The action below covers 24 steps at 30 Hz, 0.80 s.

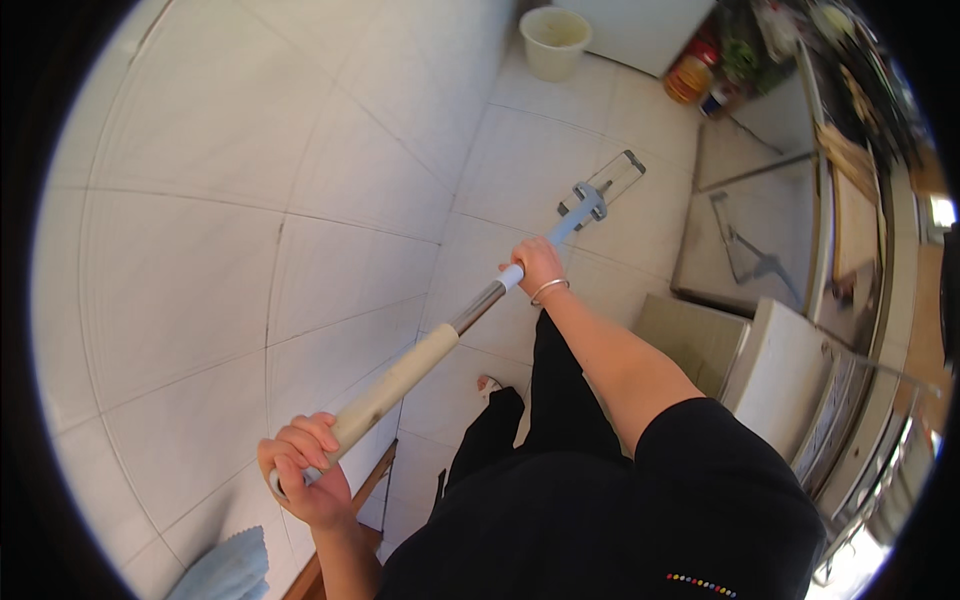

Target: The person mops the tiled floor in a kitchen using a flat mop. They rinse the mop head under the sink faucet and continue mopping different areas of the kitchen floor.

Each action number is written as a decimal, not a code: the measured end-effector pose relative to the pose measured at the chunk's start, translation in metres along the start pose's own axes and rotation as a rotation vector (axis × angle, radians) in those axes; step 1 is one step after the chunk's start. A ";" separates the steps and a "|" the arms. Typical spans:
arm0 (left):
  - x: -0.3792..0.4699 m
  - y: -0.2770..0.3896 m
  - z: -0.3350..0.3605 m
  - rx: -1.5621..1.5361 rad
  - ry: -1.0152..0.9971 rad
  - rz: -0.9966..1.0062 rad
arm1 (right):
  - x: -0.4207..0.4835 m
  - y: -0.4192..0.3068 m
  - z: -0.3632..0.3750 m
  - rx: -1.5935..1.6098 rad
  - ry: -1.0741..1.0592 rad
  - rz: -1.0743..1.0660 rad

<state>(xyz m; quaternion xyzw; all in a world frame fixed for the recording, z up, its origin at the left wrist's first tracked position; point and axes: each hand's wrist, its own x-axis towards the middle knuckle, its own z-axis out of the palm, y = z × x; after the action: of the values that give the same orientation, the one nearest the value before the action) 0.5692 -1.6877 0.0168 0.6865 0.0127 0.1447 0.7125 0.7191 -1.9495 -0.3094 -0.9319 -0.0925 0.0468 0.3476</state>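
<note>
A flat mop's pole runs slantwise across the view, with a cream grip sleeve (397, 390) on its upper part. My left hand (307, 465) is wrapped around the top end of that sleeve. Farther down, past a bare metal section (480, 307), my right hand (536, 262) grips the light blue lower pole (571, 223). A bangle circles my right wrist. At the far end, the rectangular mop head frame (626, 184) is at the tiled floor (517, 161); its thin rails show with floor visible between them. Whether it touches the floor I cannot tell.
White tiled wall (187, 277) rises along the left. A whitish bucket (555, 49) stands at the far end beside a white appliance (637, 26). Shiny cabinet doors (757, 217) line the right, with an open drawer or door (780, 375) nearer me. A blue cloth (225, 566) hangs lower left.
</note>
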 end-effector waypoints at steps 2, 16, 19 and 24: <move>0.013 0.005 0.006 -0.033 -0.188 0.056 | -0.025 0.004 -0.006 0.086 0.162 0.114; 0.022 0.108 -0.021 -0.269 -0.848 0.203 | -0.151 -0.115 0.024 0.291 0.595 0.269; -0.001 0.103 -0.015 -0.304 -0.686 0.185 | -0.146 -0.088 0.006 0.185 0.424 0.050; -0.042 0.052 0.059 -0.198 -0.615 0.144 | -0.131 0.026 -0.029 0.139 0.530 -0.051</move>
<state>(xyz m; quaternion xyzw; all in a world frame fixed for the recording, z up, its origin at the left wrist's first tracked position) 0.5317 -1.7534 0.0634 0.6244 -0.2658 -0.0190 0.7342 0.5990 -2.0140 -0.3014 -0.8828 -0.0182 -0.2014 0.4240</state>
